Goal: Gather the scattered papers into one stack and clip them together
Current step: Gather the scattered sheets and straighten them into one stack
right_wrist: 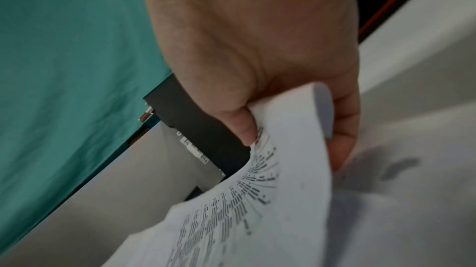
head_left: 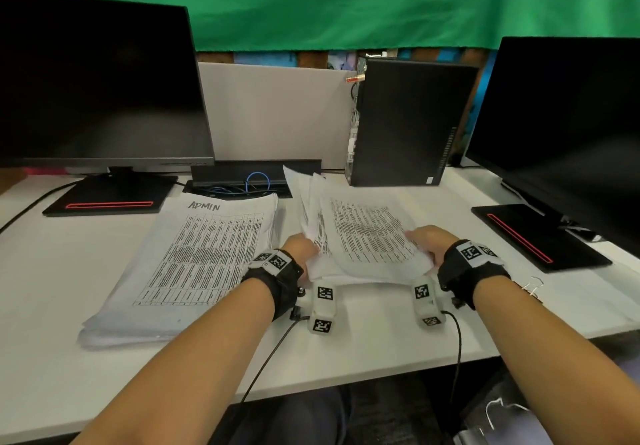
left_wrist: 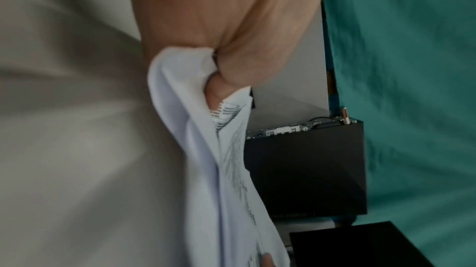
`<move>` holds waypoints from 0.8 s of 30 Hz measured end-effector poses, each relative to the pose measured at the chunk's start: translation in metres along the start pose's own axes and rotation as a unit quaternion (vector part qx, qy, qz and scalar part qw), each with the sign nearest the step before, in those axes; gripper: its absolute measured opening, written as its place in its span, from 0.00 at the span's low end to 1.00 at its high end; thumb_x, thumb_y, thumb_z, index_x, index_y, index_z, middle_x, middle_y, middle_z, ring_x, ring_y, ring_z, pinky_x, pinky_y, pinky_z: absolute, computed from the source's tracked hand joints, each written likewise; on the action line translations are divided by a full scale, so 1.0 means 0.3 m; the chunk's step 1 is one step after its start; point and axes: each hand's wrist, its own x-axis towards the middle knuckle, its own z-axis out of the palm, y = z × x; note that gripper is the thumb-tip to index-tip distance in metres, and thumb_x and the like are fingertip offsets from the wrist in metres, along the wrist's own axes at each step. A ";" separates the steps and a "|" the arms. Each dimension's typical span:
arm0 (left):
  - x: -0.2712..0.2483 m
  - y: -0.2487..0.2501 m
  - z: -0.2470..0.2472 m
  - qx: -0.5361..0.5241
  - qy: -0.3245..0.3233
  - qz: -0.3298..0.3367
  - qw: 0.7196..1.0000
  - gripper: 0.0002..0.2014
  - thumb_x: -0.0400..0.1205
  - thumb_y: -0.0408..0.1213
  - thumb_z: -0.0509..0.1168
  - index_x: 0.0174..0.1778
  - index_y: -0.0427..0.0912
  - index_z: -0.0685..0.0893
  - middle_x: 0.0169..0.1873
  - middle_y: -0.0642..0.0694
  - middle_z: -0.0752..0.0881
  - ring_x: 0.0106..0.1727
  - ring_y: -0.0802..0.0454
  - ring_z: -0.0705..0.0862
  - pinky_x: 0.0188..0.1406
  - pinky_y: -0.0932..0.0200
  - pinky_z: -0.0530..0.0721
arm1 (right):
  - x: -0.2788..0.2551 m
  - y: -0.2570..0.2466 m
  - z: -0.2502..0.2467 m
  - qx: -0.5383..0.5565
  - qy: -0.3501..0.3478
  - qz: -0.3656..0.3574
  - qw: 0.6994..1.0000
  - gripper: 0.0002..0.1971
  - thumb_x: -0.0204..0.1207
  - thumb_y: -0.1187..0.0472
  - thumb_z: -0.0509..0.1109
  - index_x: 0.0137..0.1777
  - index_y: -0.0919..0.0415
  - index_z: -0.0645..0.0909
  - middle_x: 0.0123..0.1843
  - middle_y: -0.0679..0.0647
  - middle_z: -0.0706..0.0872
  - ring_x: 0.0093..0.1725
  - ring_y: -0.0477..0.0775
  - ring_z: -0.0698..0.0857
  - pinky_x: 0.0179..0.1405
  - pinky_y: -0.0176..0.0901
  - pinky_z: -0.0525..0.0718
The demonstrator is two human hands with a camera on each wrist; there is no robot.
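the left hand grips the left edge of a loose bundle of printed papers, its fingers curled under the sheets and its thumb on top; the left wrist view shows the paper creased into the fold of that hand. the right hand pinches the bundle's right edge, thumb pressed on the printed side and fingers curled behind it. the sheets are uneven, fanned at the far end, and held tilted over the middle of the white bench, the near edge close to its surface. just to the left lies a thick stack of printed pages flat on the bench, with "admin" handwritten at the top. a binder clip lies on the bench just beyond the right wrist. a dark monitor stands at the far left, another monitor at the right, and a black desktop computer stands upright behind the papers. a green cloth hangs at the back.
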 end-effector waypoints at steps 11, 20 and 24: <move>-0.238 0.193 -0.117 -0.171 -0.096 0.163 0.967 0.24 0.80 0.21 0.61 0.72 0.42 0.73 0.64 0.39 0.84 0.64 0.38 0.83 0.64 0.37 0.80 | -0.185 -0.145 -0.086 0.298 -0.154 -0.162 0.928 0.16 0.83 0.66 0.65 0.69 0.56 0.80 0.65 0.58 0.88 0.64 0.57 0.87 0.63 0.54 0.86; -0.399 0.401 -0.473 -0.107 0.083 0.414 0.900 0.24 0.78 0.31 0.71 0.70 0.44 0.75 0.63 0.47 0.85 0.63 0.51 0.85 0.61 0.53 0.84 | -0.327 -0.395 0.161 0.172 -0.141 -0.381 0.898 0.20 0.80 0.61 0.71 0.71 0.59 0.78 0.65 0.54 0.88 0.62 0.51 0.88 0.62 0.50 0.87; -0.420 0.398 -0.574 -0.041 0.146 0.449 0.881 0.21 0.80 0.31 0.69 0.69 0.38 0.77 0.57 0.50 0.85 0.59 0.55 0.85 0.60 0.58 0.83 | -0.363 -0.499 0.283 0.175 -0.114 -0.414 0.886 0.18 0.83 0.64 0.67 0.72 0.63 0.78 0.67 0.57 0.86 0.58 0.47 0.89 0.55 0.42 0.89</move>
